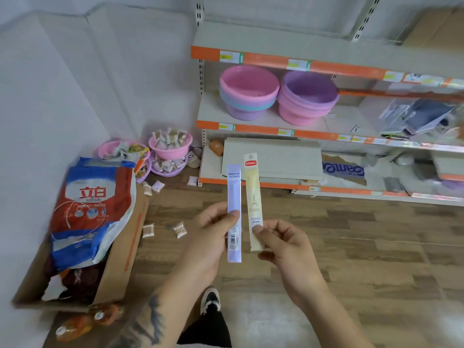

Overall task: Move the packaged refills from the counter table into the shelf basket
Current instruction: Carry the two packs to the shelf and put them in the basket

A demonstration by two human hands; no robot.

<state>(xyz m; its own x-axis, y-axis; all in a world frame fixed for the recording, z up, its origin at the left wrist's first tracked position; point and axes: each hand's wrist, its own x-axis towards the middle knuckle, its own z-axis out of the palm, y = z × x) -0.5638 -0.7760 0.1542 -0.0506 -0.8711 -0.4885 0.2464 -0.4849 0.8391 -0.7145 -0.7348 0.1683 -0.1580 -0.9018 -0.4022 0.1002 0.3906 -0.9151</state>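
Head view: both forearms run off the near edge, and print on the packets is too small to read. The left hand (213, 237) pinches a lavender refill packet (234, 212) between thumb and curled fingers, holding it upright. Just right of it, the right hand (283, 243) pinches a cream refill packet (254, 197) near its lower end, also upright; the two packets stand side by side, slightly apart. At the left, a cardboard box (118, 259) holds a detergent bag (93, 204). Far off, pink and purple basins (276, 96) sit on the shelf (263, 116), whose blurred right end is cut off.
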